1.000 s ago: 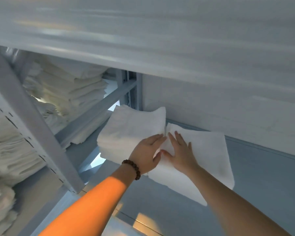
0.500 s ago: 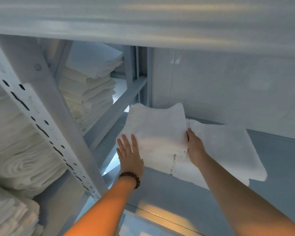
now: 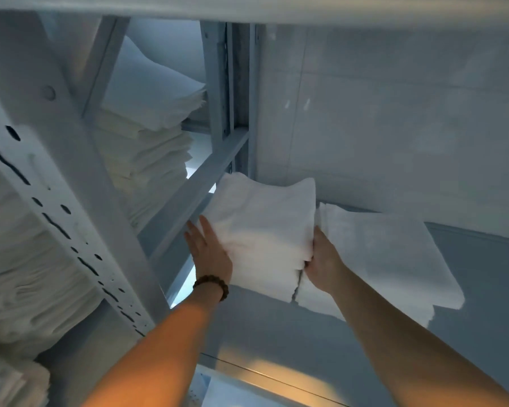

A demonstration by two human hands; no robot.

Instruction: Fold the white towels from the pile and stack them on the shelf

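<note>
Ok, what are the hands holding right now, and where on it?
The folded towel stack, pressed between both hands: left hand flat on its left side, right hand against its right side.

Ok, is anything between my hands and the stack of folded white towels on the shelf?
Nothing visible. The left hand lies flat on the stack of folded white towels; the right hand is against its right edge, beside a flatter folded white towel.
</note>
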